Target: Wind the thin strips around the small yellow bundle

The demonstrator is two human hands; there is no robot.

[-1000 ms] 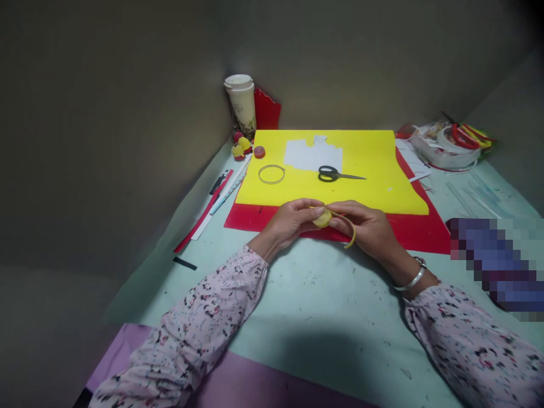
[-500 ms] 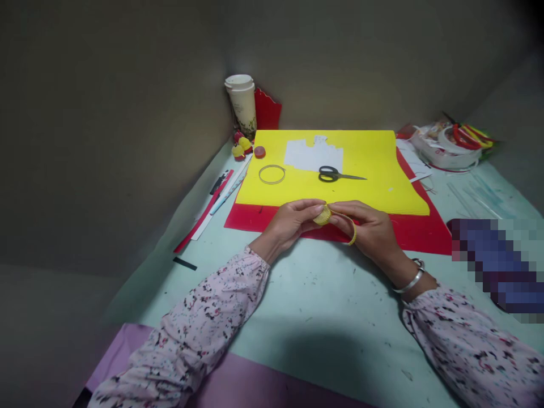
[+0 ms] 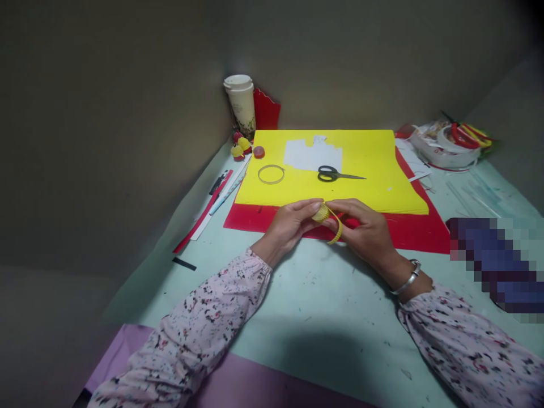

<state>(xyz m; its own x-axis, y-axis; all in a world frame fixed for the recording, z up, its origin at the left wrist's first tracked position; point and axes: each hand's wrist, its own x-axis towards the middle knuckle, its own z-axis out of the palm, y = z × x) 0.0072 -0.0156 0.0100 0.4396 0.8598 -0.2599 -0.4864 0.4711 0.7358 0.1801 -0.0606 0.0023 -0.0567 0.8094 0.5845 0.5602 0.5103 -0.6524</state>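
In the head view a thin yellow ridged strip is wound into a round coil (image 3: pixel 321 213), and its loose tail (image 3: pixel 339 231) curls down below. My left hand (image 3: pixel 293 222) pinches the coil between thumb and fingers. My right hand (image 3: pixel 365 224) closes on the strip where it leaves the coil, the fingertips of both hands almost meeting. The tail hangs under my right fingers. Just beyond the hands, black-handled scissors (image 3: pixel 335 174) lie on a yellow sheet (image 3: pixel 369 153), partly over white paper (image 3: pixel 304 156). A thin ring-shaped loop (image 3: pixel 271 174) rests to their left.
A red sheet (image 3: pixel 250 218) lies under the yellow one. At the back left stand a lidded cup (image 3: pixel 241 105) and small yellow-red pieces (image 3: pixel 240 147). Coloured strips (image 3: pixel 199 221) lie at the left, a filled plastic tub (image 3: pixel 446 150) at the back right, a blurred dark object (image 3: pixel 493 255) at the right.
My right hand has shifted slightly left and its fingers have rearranged. The strip's loose tail has swung left, closer to the coil. My left hand has barely moved.
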